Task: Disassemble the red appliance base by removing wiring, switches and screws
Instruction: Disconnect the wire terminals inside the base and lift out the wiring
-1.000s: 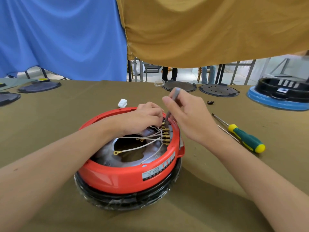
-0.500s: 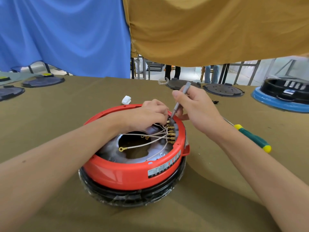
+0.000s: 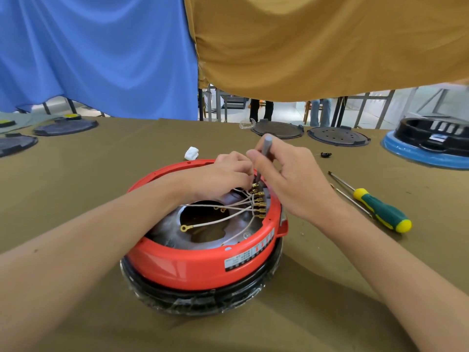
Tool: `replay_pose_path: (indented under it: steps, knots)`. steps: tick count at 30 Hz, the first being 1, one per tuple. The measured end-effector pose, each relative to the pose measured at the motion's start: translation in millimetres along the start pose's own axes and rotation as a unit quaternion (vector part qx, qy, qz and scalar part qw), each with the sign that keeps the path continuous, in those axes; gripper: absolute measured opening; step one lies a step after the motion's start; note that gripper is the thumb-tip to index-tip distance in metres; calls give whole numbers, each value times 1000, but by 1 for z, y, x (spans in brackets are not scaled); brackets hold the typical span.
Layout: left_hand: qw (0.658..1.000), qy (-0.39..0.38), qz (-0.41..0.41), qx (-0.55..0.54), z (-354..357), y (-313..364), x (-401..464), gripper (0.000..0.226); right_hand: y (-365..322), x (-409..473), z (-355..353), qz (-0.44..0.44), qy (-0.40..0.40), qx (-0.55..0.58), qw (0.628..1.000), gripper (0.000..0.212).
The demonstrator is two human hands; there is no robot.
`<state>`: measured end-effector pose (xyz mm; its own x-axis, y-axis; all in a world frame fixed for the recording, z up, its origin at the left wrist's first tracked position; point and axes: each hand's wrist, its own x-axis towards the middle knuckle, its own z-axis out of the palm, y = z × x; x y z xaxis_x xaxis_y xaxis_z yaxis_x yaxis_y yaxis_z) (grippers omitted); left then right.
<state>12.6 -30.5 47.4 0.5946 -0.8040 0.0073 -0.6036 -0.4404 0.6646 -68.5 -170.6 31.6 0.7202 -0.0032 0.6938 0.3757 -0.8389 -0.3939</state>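
The red appliance base (image 3: 193, 262) sits upside down on a black ring in the middle of the olive table. Inside it, white wires (image 3: 228, 214) fan out from a row of brass terminals (image 3: 258, 199) at the far right rim. My right hand (image 3: 291, 179) grips a thin grey tool (image 3: 265, 151) upright, its tip down at the top terminal. My left hand (image 3: 228, 174) reaches over the rim, fingertips pinched at the wires beside that terminal; what they hold is hidden.
A green-and-yellow screwdriver (image 3: 378, 209) and a thin second shaft lie right of the base. A white plastic piece (image 3: 191, 153) lies behind it, a small black part (image 3: 326, 155) farther right. Black round lids (image 3: 278, 129) and a blue-rimmed appliance (image 3: 431, 143) stand along the far edge.
My right hand has shifted its grip, standing the grey tool more upright over the top terminal. My left hand stays at the wires. The view has moved slightly.
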Motion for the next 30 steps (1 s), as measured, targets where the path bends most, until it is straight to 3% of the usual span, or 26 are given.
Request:
replay_pose_path:
  steps: [3,8,15,17,21,24,30]
  knots:
    - [1000,3,0,-7,0,-1,1,17,3,1,3,57,25,62,996,27]
    - [1000,-13,-8,-3,-2,-8,3,16,16,4,1,203,30,252,946,27]
    - [998,-15,-9,-67,-2,-13,5,26,30,1,5,309,-20,342,887,29]
    - [997,-19,-9,-77,-3,-14,5,28,26,1,5,289,3,331,898,30]
    - [997,-11,-5,-77,-2,-13,4,35,12,0,2,166,58,233,957,27]
    - [998,2,-4,-64,-1,-9,3,37,8,-4,1,69,44,112,990,27]
    - [1000,7,4,-12,-2,-4,3,20,7,-2,-3,-10,-17,27,999,27]
